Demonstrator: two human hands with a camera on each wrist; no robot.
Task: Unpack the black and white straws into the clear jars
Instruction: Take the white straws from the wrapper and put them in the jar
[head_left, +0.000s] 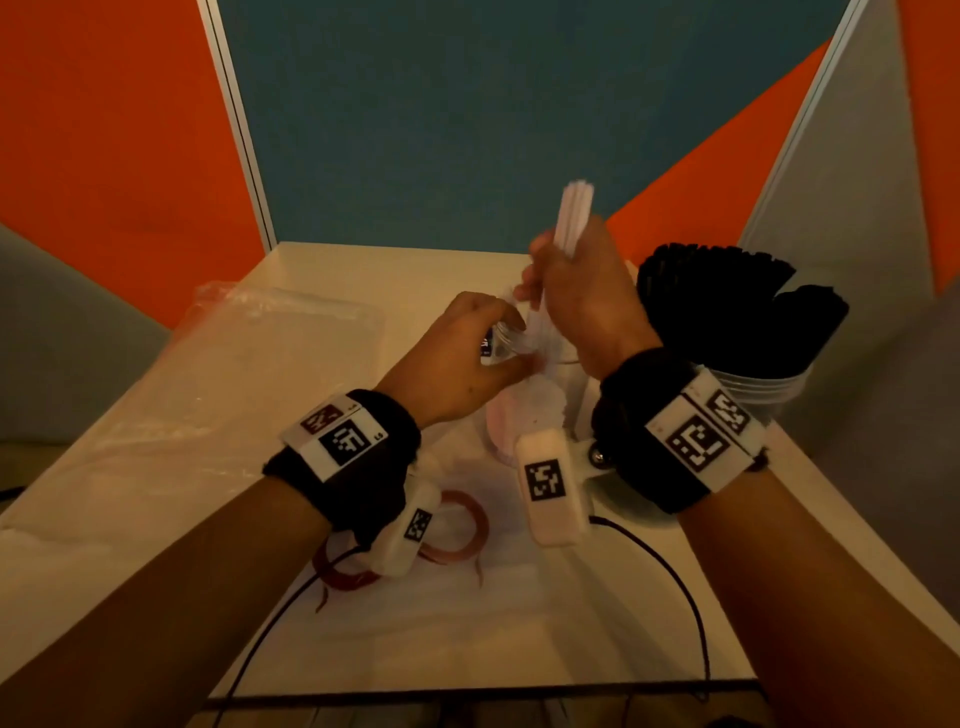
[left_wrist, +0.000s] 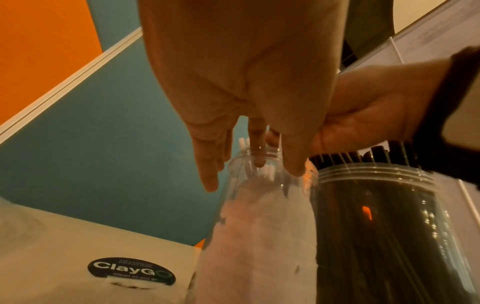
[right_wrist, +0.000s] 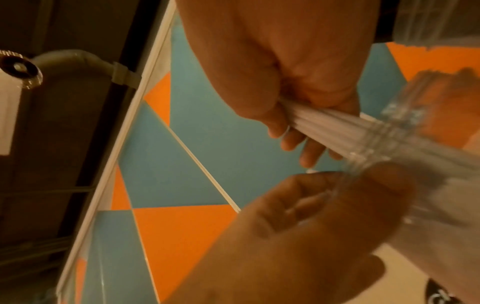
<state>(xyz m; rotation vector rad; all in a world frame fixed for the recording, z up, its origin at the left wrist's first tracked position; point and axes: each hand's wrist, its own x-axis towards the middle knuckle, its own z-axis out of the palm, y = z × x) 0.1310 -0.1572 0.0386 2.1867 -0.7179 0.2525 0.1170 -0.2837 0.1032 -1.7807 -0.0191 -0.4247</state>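
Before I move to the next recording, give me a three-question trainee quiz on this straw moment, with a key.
1. True or false: the jar of black straws stands on the person's left.
2. Multiple choice: what does the right hand grip?
A. a bundle of white straws
B. a rubber band
C. the plastic bag
3. Fill in: the left hand steadies the clear jar at its ____.

Key
1. False; it stands on the right, beside the clear jar.
2. A; the fingers curl round the bundle, whose lower ends enter the jar mouth.
3. Rim, or mouth.
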